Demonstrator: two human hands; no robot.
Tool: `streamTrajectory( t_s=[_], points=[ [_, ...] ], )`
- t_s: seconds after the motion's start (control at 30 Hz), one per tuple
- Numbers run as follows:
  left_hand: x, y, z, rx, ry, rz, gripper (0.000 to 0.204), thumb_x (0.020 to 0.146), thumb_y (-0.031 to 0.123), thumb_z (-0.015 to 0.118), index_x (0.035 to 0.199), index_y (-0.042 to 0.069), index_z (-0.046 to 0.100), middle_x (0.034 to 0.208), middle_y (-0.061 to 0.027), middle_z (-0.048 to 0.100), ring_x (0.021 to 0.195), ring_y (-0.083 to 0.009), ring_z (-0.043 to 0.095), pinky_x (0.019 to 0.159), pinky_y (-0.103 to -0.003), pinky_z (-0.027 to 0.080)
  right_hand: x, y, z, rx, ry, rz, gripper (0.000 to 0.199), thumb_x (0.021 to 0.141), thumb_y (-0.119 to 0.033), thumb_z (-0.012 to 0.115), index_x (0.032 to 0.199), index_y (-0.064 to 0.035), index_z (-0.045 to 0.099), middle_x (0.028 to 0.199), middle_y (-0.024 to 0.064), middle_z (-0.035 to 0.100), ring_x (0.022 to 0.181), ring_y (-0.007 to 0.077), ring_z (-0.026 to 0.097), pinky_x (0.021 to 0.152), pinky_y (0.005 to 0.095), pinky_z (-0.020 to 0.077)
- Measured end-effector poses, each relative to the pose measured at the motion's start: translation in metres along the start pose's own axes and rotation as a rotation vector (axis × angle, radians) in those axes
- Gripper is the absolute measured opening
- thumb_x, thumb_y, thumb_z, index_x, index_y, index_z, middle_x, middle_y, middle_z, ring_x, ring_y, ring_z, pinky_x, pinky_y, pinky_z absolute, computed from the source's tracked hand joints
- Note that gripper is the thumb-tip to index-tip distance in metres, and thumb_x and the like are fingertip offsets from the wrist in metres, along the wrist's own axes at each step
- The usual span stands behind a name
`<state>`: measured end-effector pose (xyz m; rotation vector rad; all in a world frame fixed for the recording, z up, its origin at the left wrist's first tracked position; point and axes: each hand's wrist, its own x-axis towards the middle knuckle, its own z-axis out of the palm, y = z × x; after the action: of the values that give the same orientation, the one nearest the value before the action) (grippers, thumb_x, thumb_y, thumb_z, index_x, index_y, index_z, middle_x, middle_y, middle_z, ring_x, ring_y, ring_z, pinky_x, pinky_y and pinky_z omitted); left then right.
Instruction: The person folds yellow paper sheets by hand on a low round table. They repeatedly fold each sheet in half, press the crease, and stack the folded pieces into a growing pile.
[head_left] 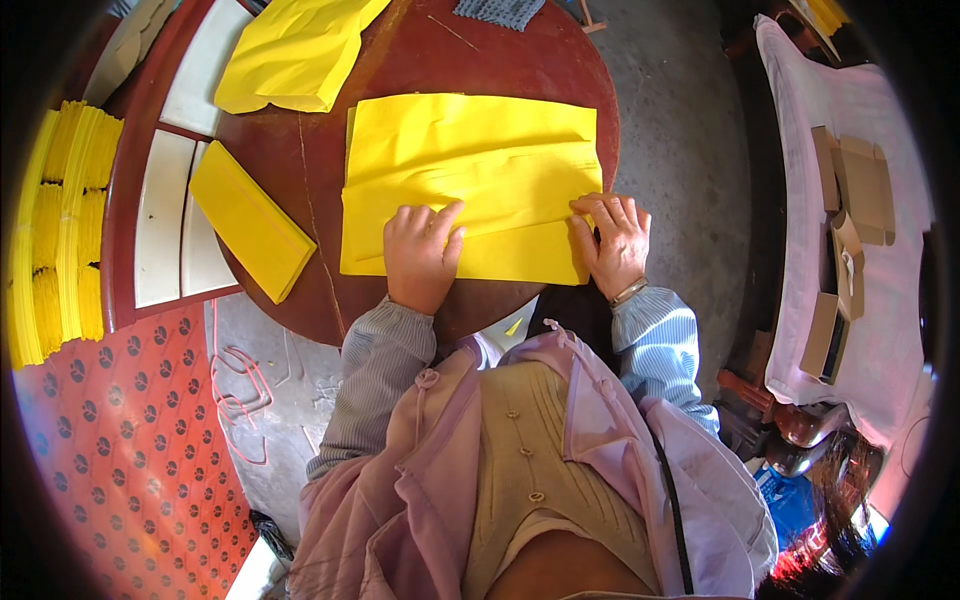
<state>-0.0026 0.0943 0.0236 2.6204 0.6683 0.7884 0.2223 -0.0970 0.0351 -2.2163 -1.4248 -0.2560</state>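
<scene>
A wide stack of yellow paper sheets [470,135] lies on the round red-brown table [310,180] in front of me. Creases run across its upper sheet from left to right, and its near part looks partly folded over. Near the lower left of the paper, my left hand [423,255] rests with bent fingers, its thumb and index finger at the crease. At the right edge, my right hand [612,240] has its fingers curled over the paper and its thumb on the near side. The fingertips of both hands are partly hidden.
A folded yellow paper strip [250,220] lies at the table's left, and more yellow paper [300,55] at the far left. Bundled yellow stacks [65,230] stand beyond a red-framed white panel [165,215]. At right, opened cardboard boxes [862,190] sit on a pale cloth [800,110].
</scene>
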Motion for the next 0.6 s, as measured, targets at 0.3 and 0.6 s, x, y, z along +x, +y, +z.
streamTrajectory(
  t_s=[0.3,0.6],
  points=[
    [-0.006,0.003,0.009,-0.014,0.071,-0.031,0.018,0.087,0.008,0.074,0.105,0.008,0.074,0.099,-0.0119,0.067,0.097,-0.0350,0.062,0.085,-0.047,0.050,0.004,0.009,-0.006,-0.047,-0.027,0.020,0.016,0.093,-0.025,0.076,0.100,-0.0109,0.079,0.103,0.0050,0.074,0.104,0.0285,0.065,0.095,0.0477,0.0448],
    [0.004,0.010,0.017,-0.082,0.035,0.073,0.034,0.081,-0.005,0.065,0.112,0.005,0.073,0.108,-0.0125,0.068,0.105,-0.0362,0.063,0.091,-0.047,0.051,0.023,-0.018,-0.002,-0.010,0.021,-0.070,0.015,0.088,-0.023,0.079,0.098,-0.0112,0.079,0.107,0.0059,0.073,0.105,0.0288,0.065,0.091,0.0474,0.0463]
  ],
)
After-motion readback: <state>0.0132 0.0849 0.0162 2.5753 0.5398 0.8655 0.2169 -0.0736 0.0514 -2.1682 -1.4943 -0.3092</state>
